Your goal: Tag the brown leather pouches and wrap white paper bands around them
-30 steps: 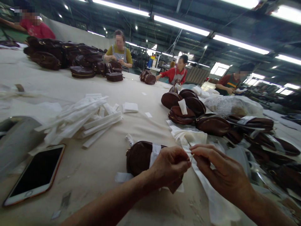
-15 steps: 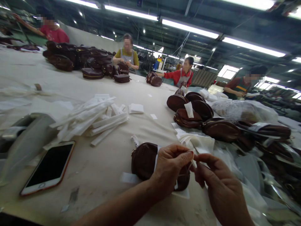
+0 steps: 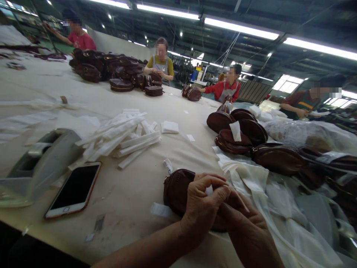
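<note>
A small dark brown zippered bag (image 3: 178, 190) lies on the table under my hands, with a white-wrapped tab (image 3: 168, 166) at its upper left. My left hand (image 3: 205, 203) is over the bag, thumb and forefinger pinched on a thin white strip (image 3: 242, 199). The strip runs from these fingertips across the fingers of my right hand (image 3: 248, 223). My right hand is closed against the left thumb, its fingertips partly hidden; it appears to grip the same strip. The bag's right part is hidden by both hands.
White paper strips (image 3: 122, 137) are heaped beyond a phone (image 3: 74, 190) and a tape dispenser (image 3: 47, 163) on the left. More brown bags (image 3: 234, 141) and white sheets (image 3: 242, 175) lie right. Several co-workers, including a person in red (image 3: 227, 89), are across the table (image 3: 134, 193).
My right hand has moved in against my left, its fingers now overlapping behind the left thumb. The strip shows longer, slanting down across the right fingers. The view has shifted slightly left.
</note>
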Motion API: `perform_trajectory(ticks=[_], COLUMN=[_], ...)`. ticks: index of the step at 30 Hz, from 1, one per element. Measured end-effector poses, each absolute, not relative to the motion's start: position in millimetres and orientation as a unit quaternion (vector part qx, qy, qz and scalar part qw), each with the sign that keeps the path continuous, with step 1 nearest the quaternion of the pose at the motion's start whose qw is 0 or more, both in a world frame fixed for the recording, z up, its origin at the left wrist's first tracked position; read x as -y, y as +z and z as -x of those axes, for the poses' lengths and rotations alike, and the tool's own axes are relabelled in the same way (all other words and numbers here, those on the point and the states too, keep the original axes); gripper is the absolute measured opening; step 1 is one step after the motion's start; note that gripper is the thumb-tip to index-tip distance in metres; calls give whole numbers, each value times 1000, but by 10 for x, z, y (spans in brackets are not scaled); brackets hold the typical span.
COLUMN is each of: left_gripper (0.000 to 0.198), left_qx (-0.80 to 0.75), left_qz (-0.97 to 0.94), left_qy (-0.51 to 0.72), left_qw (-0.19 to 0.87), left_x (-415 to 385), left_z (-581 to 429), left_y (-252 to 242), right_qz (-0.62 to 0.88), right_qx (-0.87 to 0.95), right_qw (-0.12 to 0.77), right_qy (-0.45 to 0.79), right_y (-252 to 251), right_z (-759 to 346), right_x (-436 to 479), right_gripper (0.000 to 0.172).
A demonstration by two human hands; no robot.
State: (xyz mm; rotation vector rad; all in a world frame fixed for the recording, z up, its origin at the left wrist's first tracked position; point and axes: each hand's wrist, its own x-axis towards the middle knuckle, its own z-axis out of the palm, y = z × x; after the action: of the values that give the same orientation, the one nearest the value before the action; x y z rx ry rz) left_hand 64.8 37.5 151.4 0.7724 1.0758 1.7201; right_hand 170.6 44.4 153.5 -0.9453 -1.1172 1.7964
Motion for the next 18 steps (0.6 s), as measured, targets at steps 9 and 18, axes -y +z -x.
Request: perform_trajectory(ticks=[9, 18], left_gripper=[23, 32], left_qx=[-414, -365], left_qz=[-201, -146], left_qy=[667, 687], left_qw=[585, 611], left_x=[-338, -348], left_z=[-613, -551], left_y=[1530, 1521], right_qz=[419, 405], right_qx=[524, 482], right_qw=[270, 252], right_qy=[690, 735], right_y=[1580, 1685], right_z=[-1841, -1746], right_x=[-571, -668], right_gripper=[24, 30])
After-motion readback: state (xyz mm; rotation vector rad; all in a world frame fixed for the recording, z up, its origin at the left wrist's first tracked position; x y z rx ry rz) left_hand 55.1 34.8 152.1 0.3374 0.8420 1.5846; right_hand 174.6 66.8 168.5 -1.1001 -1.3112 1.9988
